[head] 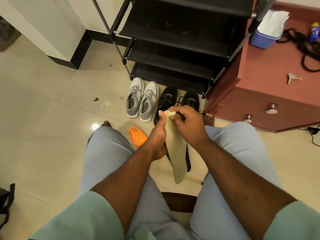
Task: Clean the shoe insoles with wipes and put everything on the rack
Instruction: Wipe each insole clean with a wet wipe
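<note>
Seated person, knees apart, working over a tiled floor. Left hand (158,135) grasps a pale beige insole (176,153) along its side edge, thumb up near the toe end, heel end hanging down between the knees. Right hand (187,123) pinches a small crumpled wipe (171,113) against the top end of that insole; judged to be mid-wipe, at the toe. A dark insole (188,160) shows just behind the beige one, its edge partly hidden; cannot tell whether the left hand holds it too or it lies on the floor. An orange insole (137,138) lies on the floor beside the left knee, partly covered by the left forearm. Whether it is already cleaned cannot be read from here. Grey-and-white sneakers (141,99) stand as a pair on the floor in front of the rack (173,49); black sneakers (176,101) stand just beside them, laces loose, partly hidden by the hands. Rack shelves visible here carry nothing, so the putting-away step looks not yet begun. Blue wipe box (265,34) with a white sheet sticking up sits on the red-brown cabinet tabletop (263,66), near keys (293,77) and a dark cord. Estimate: cleaning under way, at least one insole in hand; the refit or stowing of insoles and both shoe pairs is left.
</note>
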Demonstrator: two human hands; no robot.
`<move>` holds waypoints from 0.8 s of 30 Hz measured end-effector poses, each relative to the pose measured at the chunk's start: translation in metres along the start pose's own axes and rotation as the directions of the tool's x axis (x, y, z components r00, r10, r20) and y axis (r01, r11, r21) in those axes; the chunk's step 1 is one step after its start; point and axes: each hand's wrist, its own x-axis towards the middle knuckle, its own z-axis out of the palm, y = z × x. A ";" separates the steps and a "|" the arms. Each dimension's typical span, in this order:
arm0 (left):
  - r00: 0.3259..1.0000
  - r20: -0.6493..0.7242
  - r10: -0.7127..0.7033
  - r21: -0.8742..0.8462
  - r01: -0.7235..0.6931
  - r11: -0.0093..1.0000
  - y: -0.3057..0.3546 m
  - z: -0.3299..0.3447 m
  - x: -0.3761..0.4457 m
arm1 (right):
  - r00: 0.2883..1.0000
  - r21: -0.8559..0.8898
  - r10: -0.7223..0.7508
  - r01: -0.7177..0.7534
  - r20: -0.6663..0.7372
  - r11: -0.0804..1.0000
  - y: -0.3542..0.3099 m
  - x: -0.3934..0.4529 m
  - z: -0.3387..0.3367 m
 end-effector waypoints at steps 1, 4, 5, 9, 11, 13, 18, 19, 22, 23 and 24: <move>1.000 -0.006 -0.025 0.033 0.025 0.999 0.000 0.002 0.003 | 0.996 -0.007 0.073 -0.074 -0.054 0.997 0.003 0.006 0.000; 0.999 -0.039 -0.018 -0.004 0.018 1.000 -0.002 0.000 0.016 | 0.999 0.024 0.030 -0.031 0.025 0.999 0.004 0.008 0.006; 0.999 -0.054 0.000 -0.048 -0.002 0.999 -0.001 -0.002 0.020 | 0.996 0.079 0.013 -0.020 0.087 0.997 0.005 0.006 0.010; 0.998 -0.065 -0.004 -0.004 0.004 1.000 0.006 -0.010 0.042 | 0.972 0.238 0.235 -0.234 0.024 0.943 0.022 0.021 0.016; 0.997 -0.075 0.008 -0.040 -0.011 0.999 0.004 -0.014 0.055 | 0.961 0.263 0.261 -0.277 0.094 0.924 0.028 0.029 0.025; 0.987 -0.155 0.036 -0.109 -0.054 0.993 0.007 -0.021 0.069 | 0.927 0.379 0.289 -0.362 0.238 0.852 0.028 0.032 0.036; 0.963 -0.269 -0.016 -0.113 -0.015 0.994 0.028 -0.055 0.117 | 0.798 0.530 0.528 -0.594 0.291 0.605 0.064 0.058 0.070; 0.951 -0.305 -0.047 -0.107 0.015 0.994 0.032 -0.062 0.129 | 0.768 0.527 0.562 -0.630 0.309 0.571 0.074 0.065 0.081; 0.790 -0.609 -0.070 0.106 0.169 0.980 0.026 -0.091 0.172 | 0.670 0.509 0.629 -0.729 0.393 0.458 0.102 0.078 0.121; 0.710 -0.701 -0.076 0.179 0.277 0.944 0.023 -0.104 0.183 | 0.638 0.497 0.649 -0.756 0.414 0.426 0.111 0.079 0.134; 0.653 -0.752 -0.091 0.202 0.360 0.911 0.017 -0.119 0.196 | 0.609 0.472 0.667 -0.781 0.429 0.410 0.124 0.081 0.150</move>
